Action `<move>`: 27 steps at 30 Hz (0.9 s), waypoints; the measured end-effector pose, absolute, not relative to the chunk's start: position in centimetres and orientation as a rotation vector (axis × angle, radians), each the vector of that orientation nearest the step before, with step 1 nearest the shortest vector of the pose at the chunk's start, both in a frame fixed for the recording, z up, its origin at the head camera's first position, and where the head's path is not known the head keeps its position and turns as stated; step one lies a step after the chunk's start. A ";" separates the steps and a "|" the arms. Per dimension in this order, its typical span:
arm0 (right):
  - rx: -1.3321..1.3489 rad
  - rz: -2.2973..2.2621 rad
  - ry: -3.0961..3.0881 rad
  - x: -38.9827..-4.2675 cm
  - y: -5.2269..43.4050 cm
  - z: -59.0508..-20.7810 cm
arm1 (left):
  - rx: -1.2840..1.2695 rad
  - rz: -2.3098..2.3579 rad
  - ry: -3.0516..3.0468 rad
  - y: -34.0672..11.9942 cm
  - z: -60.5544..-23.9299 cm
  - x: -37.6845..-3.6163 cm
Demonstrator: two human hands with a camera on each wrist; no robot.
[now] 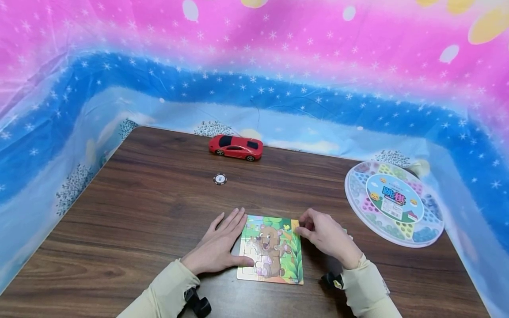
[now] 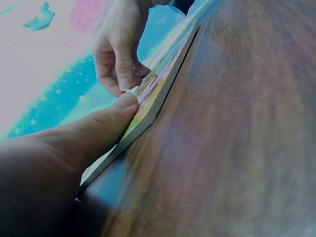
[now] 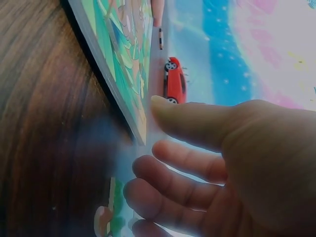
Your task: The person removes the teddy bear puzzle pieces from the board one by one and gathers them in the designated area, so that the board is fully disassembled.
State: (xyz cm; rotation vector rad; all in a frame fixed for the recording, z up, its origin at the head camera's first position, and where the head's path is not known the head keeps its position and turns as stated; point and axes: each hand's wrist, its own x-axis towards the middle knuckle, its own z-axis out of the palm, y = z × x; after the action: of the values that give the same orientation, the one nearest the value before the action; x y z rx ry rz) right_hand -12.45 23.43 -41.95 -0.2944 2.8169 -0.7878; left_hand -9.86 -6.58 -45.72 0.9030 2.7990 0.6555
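Your puzzle (image 1: 271, 249) sits near the table's (image 1: 139, 198) front edge, looking nearly filled: left hand (image 1: 216, 245) flat, steadying its side, right hand (image 1: 324, 234) curled at the top corner, grip unclear.

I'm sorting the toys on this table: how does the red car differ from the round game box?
The car is small, solid red and stands at the far edge; the game box is larger, flat, round, clear-lidded with many colours, at the right. Neither is touched by the hands, which rest at the puzzle.

Head view looks steeply down over the tabletop (image 1: 159, 198); both wrist views skim it closely, sharing the puzzle board (image 1: 274, 249).
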 end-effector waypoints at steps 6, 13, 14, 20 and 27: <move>-0.310 -0.796 2.816 -12.5 23.5 -42.0 | 0.900 0.663 2.792 -6.6 -45.8 -9.9; -0.320 -0.782 2.829 -12.5 23.6 -41.9 | 0.894 0.665 2.791 -6.6 -45.8 -9.9; -0.323 -0.780 2.831 -12.5 23.6 -41.9 | 0.895 0.665 2.794 -6.6 -45.8 -9.9; -0.368 -0.784 2.827 -12.4 23.2 -42.1 | 0.899 0.664 2.794 -6.6 -45.8 -10.0; -0.415 -0.763 2.800 -12.1 22.7 -42.2 | 0.896 0.659 2.787 -6.6 -45.8 -9.9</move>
State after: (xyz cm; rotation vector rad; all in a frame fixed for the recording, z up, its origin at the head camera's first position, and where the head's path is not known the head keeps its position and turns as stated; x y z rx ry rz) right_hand -12.13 22.73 -42.19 -0.4152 2.7999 -0.7633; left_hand -9.93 -6.64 -45.84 0.8960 2.7868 0.6590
